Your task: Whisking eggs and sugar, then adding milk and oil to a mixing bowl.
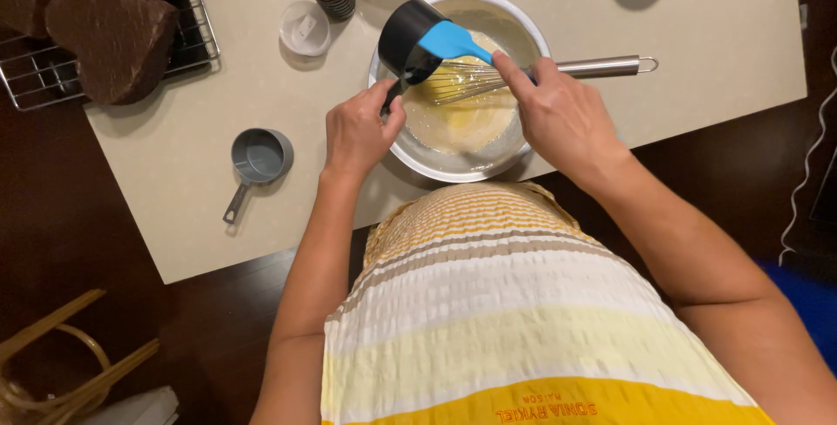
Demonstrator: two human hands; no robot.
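Head view: left hand [359, 131] tilting measuring cup [408, 40].

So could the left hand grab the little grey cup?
Probably not yet: the left hand holds a black measuring cup over the bowl. The grey cup sits close, unblocked.

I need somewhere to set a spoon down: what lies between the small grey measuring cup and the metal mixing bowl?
In the head view, only the person's left hand hangs between the grey measuring cup and mixing bowl; the countertop there looks bare.
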